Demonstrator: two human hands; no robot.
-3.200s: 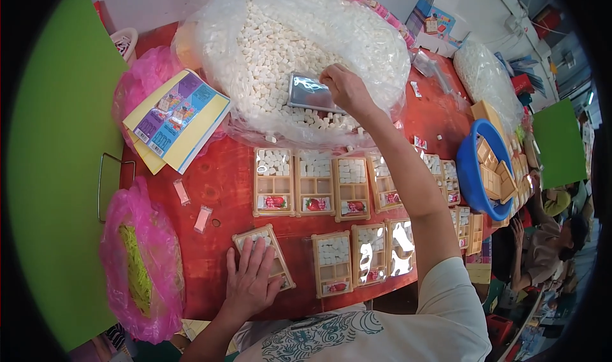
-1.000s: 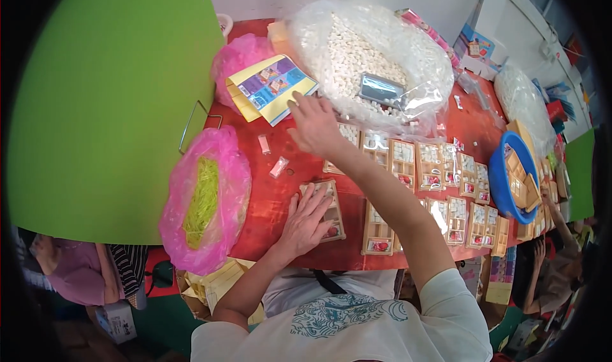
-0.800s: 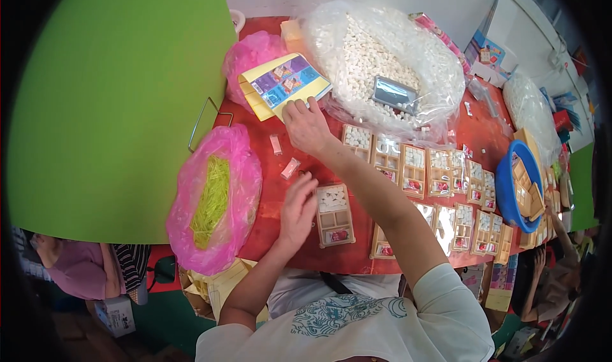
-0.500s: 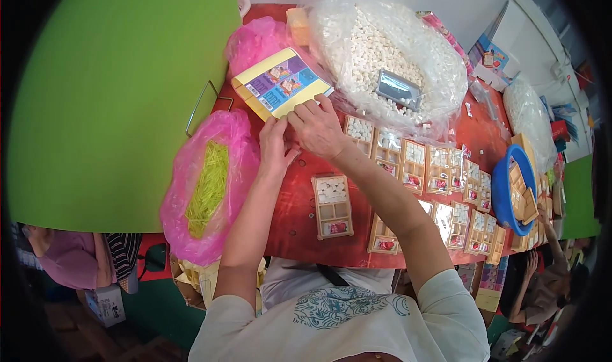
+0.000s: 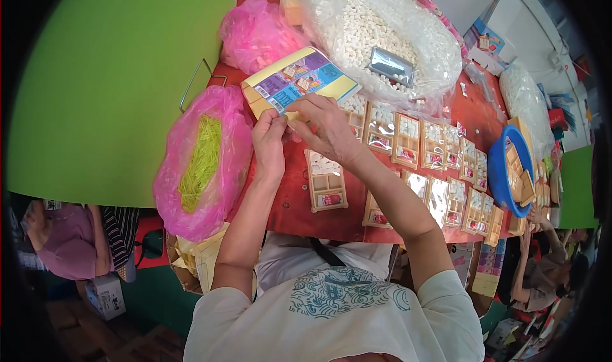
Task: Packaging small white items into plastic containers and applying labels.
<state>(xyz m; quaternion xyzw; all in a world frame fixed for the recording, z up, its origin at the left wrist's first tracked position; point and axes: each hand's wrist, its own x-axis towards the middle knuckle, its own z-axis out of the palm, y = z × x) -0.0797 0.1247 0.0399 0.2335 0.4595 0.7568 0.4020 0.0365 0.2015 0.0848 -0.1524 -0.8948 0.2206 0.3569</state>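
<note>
A yellow-backed sheet of printed labels [image 5: 290, 81], with purple and blue panels, is raised at a tilt over the far left part of the table. My left hand [image 5: 269, 146] is closed on its near edge, thumb on top. Beside it, my right hand [image 5: 326, 131] has its fingers bent at the same edge, closed there; its fingertips are partly hidden. Just nearer to me lies a small wooden compartment tray [image 5: 327, 193], holding white pieces at the far end and a red-and-pink packet at the near end.
Rows of filled wooden trays [image 5: 406, 139] cover the right. A clear bag of white pieces [image 5: 370, 24] stands behind. A pink bag of yellow-green strips [image 5: 171, 152] sits left, near a green panel [image 5: 115, 88]. A blue basin [image 5: 499, 172] holds wooden trays. Other people are at both sides.
The sheet has shifted right along with both hands and turned a little. My right hand's fingers have moved in closer to my left. The whole view has also shifted slightly.
</note>
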